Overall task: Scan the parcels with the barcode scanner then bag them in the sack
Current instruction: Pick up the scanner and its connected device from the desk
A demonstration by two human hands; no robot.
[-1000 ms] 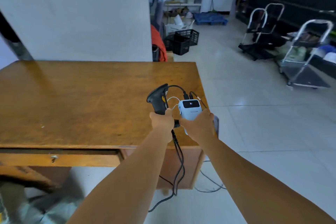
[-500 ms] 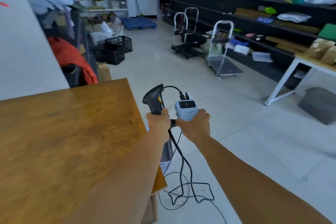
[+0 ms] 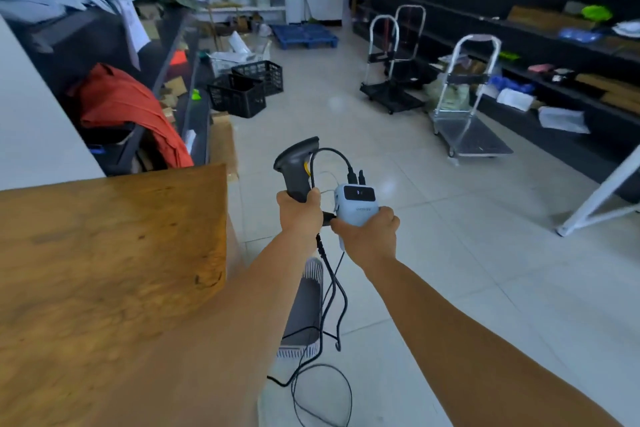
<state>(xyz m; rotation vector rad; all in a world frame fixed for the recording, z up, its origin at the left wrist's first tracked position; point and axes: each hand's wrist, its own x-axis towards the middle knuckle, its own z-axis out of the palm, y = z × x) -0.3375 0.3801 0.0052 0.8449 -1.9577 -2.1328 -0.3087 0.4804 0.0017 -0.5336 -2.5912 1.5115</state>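
Barcode scanner (image 3: 296, 165), dark grey and pistol-shaped, stands upright in the person's left hand (image 3: 300, 210), which is clenched around its handle. The scanner's head rises above the fist and points away from the person, out over the floor. A black cable (image 3: 332, 156) loops from the scanner across to a pale blue box-shaped device (image 3: 356, 204) with a small dark display on top. The right hand (image 3: 367, 230) grasps this device from below and the side, fingers wrapped round its lower end. The two hands sit close together, nearly touching, held out in front of the body at the centre of the view, with both bare forearms reaching in from the bottom edge.

More black cables (image 3: 325, 291) hang down from the hands and coil loosely on the pale tiled floor (image 3: 450, 270). Beneath the hands, on the floor beside the table, stands a grey slotted unit (image 3: 306, 305).

A brown wooden table (image 3: 104, 270) fills the lower left, just beside the left forearm; the hands are past its right edge, over the floor. Beyond it lie an orange cloth (image 3: 121, 104) and two black plastic crates (image 3: 246, 88). Two folding platform trolleys (image 3: 464, 114) stand farther back on the right, in front of long dark shelves (image 3: 519, 28) holding assorted packages. A blue pallet (image 3: 304, 35) lies on the floor at the back.
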